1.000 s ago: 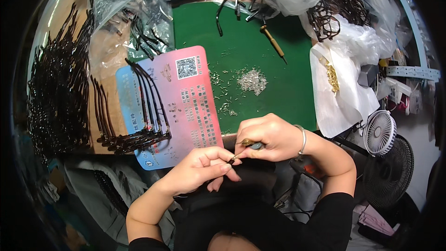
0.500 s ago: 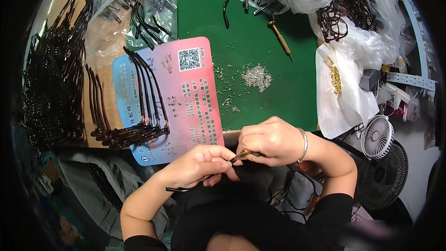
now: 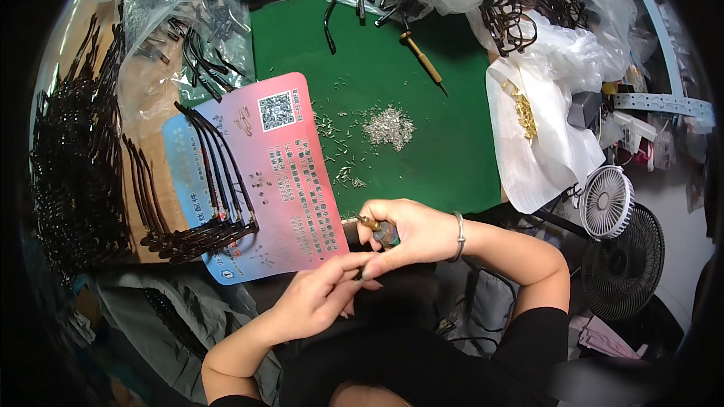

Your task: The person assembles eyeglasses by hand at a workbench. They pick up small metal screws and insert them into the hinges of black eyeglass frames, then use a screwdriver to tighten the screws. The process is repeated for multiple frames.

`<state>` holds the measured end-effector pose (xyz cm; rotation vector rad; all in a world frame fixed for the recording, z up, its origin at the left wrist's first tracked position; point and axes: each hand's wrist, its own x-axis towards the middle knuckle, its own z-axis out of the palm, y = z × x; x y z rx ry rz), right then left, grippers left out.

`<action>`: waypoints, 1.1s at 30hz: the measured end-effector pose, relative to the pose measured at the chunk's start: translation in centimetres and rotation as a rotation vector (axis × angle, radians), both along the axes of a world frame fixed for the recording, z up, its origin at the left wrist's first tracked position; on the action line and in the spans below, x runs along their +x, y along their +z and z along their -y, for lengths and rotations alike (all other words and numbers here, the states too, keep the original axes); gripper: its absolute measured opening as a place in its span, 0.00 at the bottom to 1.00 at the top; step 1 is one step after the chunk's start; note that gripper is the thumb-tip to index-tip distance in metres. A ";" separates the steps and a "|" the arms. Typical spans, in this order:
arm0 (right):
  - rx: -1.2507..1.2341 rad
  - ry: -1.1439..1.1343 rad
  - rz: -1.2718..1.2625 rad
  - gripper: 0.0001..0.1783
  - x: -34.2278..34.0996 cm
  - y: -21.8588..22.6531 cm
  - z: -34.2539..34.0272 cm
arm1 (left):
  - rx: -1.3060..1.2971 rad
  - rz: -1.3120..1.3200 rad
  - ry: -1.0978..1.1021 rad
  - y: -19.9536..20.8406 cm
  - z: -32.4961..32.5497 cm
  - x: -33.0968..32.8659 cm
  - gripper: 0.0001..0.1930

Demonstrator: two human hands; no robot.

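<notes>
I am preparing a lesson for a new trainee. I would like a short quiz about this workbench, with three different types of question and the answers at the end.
1. Multiple choice: what does the right hand hold?
A. a white fan
B. a tool with a brass-coloured end
C. a plastic bag

2. True or false: the heap of small silver-coloured parts lies on the blue and pink sheet.

3. Fill in the colour: the small gold-coloured parts lie on a ____ sheet.

Key:
1. B
2. False; the heap is on the green mat.
3. White
</notes>
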<state>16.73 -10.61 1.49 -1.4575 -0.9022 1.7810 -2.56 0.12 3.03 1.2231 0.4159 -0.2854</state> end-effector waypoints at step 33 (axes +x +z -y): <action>0.373 -0.019 1.334 0.22 0.3 -0.2 1.7 | 0.630 0.056 0.356 -3.3 -0.5 1.9 0.14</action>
